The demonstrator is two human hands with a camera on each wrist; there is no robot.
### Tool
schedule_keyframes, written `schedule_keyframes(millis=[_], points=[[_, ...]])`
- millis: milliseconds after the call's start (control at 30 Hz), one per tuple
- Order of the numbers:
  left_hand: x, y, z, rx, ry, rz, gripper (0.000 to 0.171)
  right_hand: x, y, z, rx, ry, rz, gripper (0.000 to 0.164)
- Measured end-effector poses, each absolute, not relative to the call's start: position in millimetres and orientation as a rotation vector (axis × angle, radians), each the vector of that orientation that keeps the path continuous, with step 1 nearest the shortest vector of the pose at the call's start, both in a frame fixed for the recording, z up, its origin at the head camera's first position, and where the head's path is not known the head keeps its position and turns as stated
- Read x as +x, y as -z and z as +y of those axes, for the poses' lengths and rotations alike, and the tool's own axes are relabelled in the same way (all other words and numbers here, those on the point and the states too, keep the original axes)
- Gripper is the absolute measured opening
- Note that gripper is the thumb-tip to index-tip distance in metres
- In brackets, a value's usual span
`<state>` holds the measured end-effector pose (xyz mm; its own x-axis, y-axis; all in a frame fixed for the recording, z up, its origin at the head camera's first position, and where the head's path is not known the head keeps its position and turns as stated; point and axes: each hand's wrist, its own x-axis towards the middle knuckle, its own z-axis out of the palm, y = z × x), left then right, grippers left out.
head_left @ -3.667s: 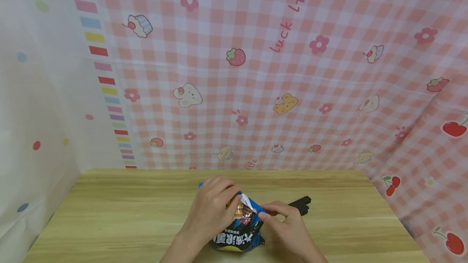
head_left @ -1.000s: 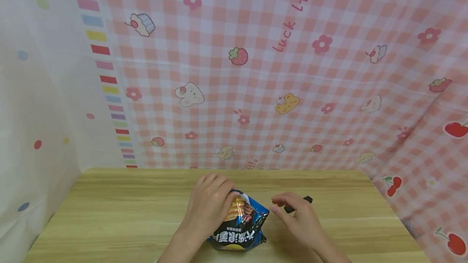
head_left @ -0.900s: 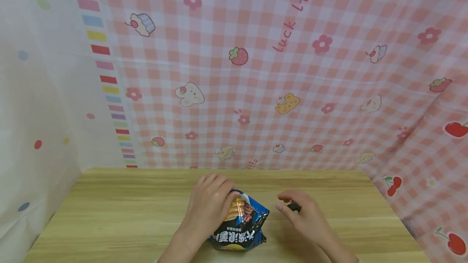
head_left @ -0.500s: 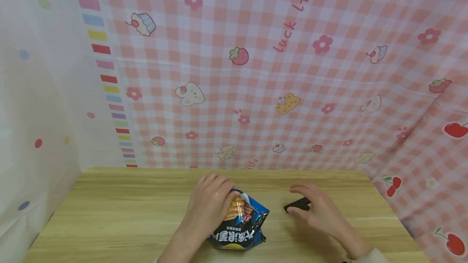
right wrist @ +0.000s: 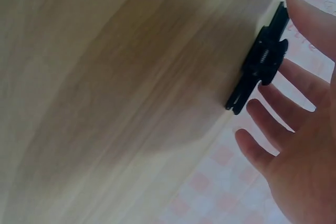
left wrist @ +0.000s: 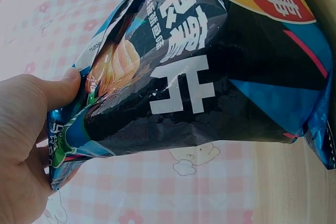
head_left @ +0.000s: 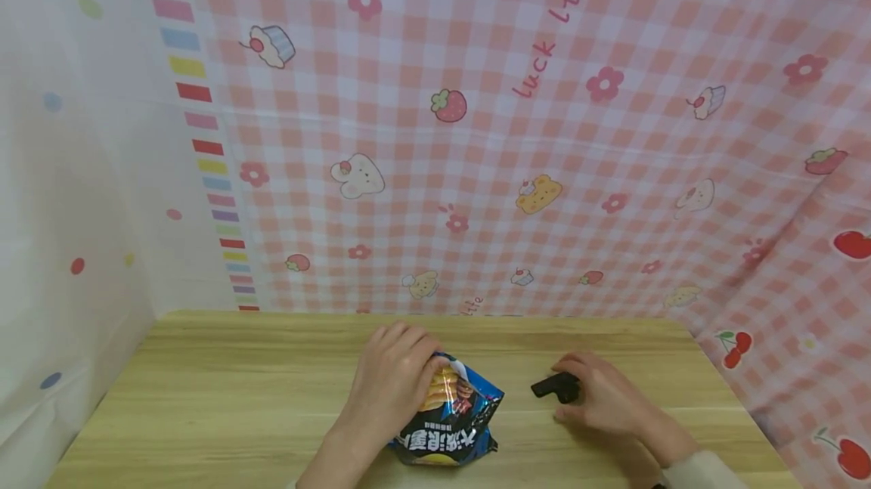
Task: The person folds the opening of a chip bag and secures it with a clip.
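Observation:
At the near middle of the table, my left hand (head_left: pixel 395 376) pinches the top edge of a black and blue potato chip bag (head_left: pixel 442 417). In the left wrist view the thumb lies over the crumpled end of the chip bag (left wrist: pixel 173 77), and the other fingers are partly hidden behind it. To the right, a black spring clip (head_left: pixel 558 387) lies on the table. My right hand (head_left: pixel 602 394) is beside it with fingers spread. The right wrist view has the clip (right wrist: pixel 260 61) between the thumb and fingers of the right hand (right wrist: pixel 299 135), not gripped.
The wooden table (head_left: pixel 238 391) runs back to a pink checked cloth (head_left: pixel 408 134) hanging behind it. Cloth walls also stand at the left and right sides.
My right hand has let go of the chip bag and moved right to the black clip, rounding its far side. The left hand keeps its hold on the bag.

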<state>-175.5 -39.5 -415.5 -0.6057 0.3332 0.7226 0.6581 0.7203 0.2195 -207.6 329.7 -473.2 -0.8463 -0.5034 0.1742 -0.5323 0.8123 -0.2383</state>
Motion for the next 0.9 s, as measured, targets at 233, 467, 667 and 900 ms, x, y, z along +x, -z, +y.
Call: schedule_keyframes(millis=[233,467,667,900], points=[[-175,415,-39,-0.743,0.619,-2.257,0.011,-214,476,334,0.861,-0.407,-2.955,0.053],[-174,414,-40,-0.738,0.623,-2.275,0.011,-218,476,335,0.839,-0.451,-3.015,0.044],[-174,414,-40,-0.742,0.627,-2.263,0.011,-217,471,331,0.746,-0.5,-3.121,0.05],[-175,415,-39,-0.741,0.628,-2.242,0.013,-218,465,328,0.678,-0.603,-3.199,0.05]])
